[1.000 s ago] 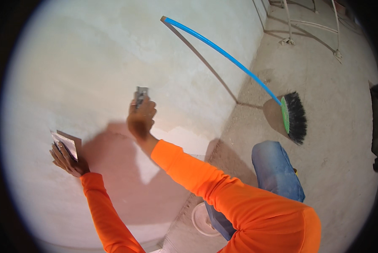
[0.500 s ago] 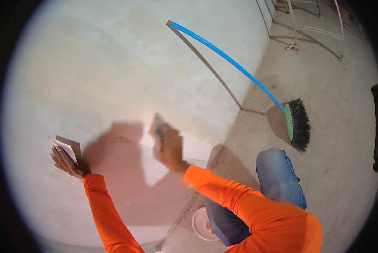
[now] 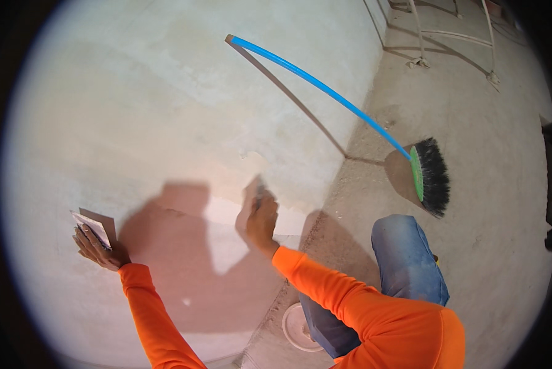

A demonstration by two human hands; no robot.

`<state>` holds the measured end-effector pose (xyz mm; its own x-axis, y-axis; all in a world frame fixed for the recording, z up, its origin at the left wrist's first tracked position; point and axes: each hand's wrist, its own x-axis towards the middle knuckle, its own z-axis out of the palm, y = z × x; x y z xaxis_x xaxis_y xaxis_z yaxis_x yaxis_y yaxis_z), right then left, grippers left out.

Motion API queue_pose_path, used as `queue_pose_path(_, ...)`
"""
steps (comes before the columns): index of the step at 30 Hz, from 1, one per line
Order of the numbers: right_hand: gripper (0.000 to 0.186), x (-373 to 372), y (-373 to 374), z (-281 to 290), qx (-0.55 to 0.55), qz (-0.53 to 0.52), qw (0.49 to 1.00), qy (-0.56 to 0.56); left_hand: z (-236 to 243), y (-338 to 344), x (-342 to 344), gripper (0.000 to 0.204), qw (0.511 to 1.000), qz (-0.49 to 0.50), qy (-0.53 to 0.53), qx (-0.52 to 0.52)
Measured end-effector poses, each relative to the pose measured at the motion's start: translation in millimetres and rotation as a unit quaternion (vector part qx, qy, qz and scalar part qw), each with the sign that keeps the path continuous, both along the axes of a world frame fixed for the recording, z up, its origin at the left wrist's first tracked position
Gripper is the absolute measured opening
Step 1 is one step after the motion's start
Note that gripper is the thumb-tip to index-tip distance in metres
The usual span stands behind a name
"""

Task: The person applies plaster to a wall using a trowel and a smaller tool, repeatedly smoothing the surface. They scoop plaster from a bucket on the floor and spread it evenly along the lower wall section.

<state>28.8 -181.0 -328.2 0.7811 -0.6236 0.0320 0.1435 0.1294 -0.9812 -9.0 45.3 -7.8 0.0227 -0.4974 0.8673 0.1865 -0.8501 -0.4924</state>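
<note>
Plate (image 3: pixel 97 228): we are clamping it in our left grip (image 3: pixel 103 251) before the wall (image 3: pixel 116 104); it is looking light and stiff.
Scraper (image 3: pixel 261 190): our right grip (image 3: pixel 262 226) is clamping it, blurred; its lower end is likely giving surest hold.

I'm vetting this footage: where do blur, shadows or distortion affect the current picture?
Head view: the right hand and its tool blurred, the left hand clearer; head view: broad reddish shadow across the lower wall; head view: blue broom handle looks bowed, probably by the fisheye, and the edges fade to black.
</note>
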Motion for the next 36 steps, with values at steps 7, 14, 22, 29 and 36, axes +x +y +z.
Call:
queue_pose_path(7,0.057,86.3,-36.2,49.7,0.122,0.054,0.979,0.155,0.1,-3.4,-0.2,0.058,1.0,0.004,0.0,-0.004)
queue_pose_path(14,0.064,65.0,-26.0,188.3,-0.028,0.029,0.998,0.055,-1.6,-5.9,-3.2,0.067,1.0,0.006,0.011,-0.017)
queue_pose_path(22,0.044,4.9,-1.6,94.6,0.107,0.072,0.956,-0.264,-0.4,-7.6,-5.4,0.072,1.0,0.013,0.015,-0.014)
queue_pose_path(29,0.073,28.2,-56.7,-52.6,-0.161,0.0,0.981,0.113,0.0,-5.8,-4.3,0.069,1.0,0.015,0.016,-0.013)
queue_pose_path(36,0.071,-10.4,4.5,-28.2,-0.214,0.128,0.968,-0.021,3.1,-3.2,-5.5,0.06,1.0,0.017,0.007,0.016)
